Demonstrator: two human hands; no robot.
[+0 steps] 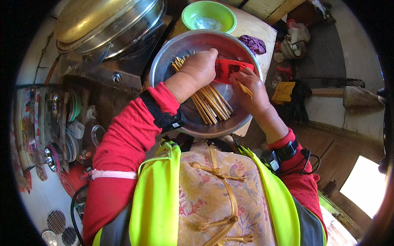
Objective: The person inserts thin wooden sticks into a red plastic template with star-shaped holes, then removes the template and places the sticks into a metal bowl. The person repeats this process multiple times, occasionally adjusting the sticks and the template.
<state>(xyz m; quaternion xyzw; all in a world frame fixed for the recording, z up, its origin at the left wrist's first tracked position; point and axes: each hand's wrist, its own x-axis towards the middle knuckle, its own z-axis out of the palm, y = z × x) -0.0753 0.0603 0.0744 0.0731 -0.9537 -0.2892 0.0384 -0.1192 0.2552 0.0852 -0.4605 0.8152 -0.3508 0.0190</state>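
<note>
A wide steel basin (197, 131) lies before me, with a bundle of wooden chopsticks (212, 104) slanting across its inside. Above the chopsticks, my left hand (200, 67) grips the left end of a red plastic holder (224, 71), which has dark marks or openings in it. At the holder's right side, my right hand (251, 90) has its fingers curled around a tan stick-like thing (245, 89). One end of this thing sticks out towards me; its other end is hidden. My left hand and forearm cover the middle of the chopsticks.
Beyond the steel basin stands a green plastic bowl (209, 15) with whitish contents. A crumpled purple cloth (253, 44) lies on the pale tabletop (267, 33). To the left, a large lidded metal pot (110, 27) sits on a stove (101, 72). Dishes and racks fill the far left.
</note>
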